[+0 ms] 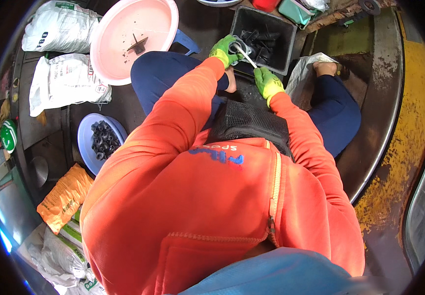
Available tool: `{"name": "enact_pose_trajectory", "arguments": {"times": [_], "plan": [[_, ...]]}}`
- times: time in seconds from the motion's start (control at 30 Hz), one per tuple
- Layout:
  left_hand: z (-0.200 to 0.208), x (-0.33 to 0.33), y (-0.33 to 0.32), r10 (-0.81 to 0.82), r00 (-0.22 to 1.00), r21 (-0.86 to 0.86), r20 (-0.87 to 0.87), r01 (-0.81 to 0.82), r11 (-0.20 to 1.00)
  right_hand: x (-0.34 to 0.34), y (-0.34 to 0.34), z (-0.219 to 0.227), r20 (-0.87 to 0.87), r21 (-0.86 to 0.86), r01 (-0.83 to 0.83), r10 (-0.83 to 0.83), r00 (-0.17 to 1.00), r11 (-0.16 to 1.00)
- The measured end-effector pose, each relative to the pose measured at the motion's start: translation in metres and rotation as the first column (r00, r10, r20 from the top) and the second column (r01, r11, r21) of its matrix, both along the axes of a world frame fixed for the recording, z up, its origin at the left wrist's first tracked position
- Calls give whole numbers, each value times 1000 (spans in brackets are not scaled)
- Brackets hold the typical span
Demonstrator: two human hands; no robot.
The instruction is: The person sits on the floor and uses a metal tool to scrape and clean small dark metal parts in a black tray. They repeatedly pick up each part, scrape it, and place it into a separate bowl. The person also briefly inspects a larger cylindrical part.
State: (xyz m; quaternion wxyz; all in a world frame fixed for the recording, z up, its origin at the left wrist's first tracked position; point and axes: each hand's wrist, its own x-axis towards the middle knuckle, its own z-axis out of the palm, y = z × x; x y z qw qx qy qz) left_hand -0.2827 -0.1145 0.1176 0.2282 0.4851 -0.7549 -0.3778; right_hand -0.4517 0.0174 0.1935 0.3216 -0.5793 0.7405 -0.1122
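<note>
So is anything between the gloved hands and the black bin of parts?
Nothing visible. The left hand holds a small dark part at the black bin's near rim, and the right hand pokes a thin white rod into it, just short of the bin.

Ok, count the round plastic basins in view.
2: a pink basin at upper left, a blue basin of black parts at left. Another rim at the top edge may be a third.

One head camera looks steeply down (fisheye-bent edges) over the seated person's torso.
</note>
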Motion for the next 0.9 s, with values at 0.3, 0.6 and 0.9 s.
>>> {"name": "enact_pose_trajectory", "arguments": {"times": [0.3, 0.6, 0.9], "plan": [[-28, 0, -3, 67, 998, 5, -11, -67, 998, -4, -2, 5, -35, 16, -3, 3, 999, 1000], [9, -3, -5, -22, 1000, 145, 5, 21, 989, -10, -12, 31, -78, 181, -11, 26, 997, 983], [69, -47, -139, 385, 875, 62, -294, -384, 921, -101, 24, 147, 835, -6, 707, -386, 394, 708]]}}
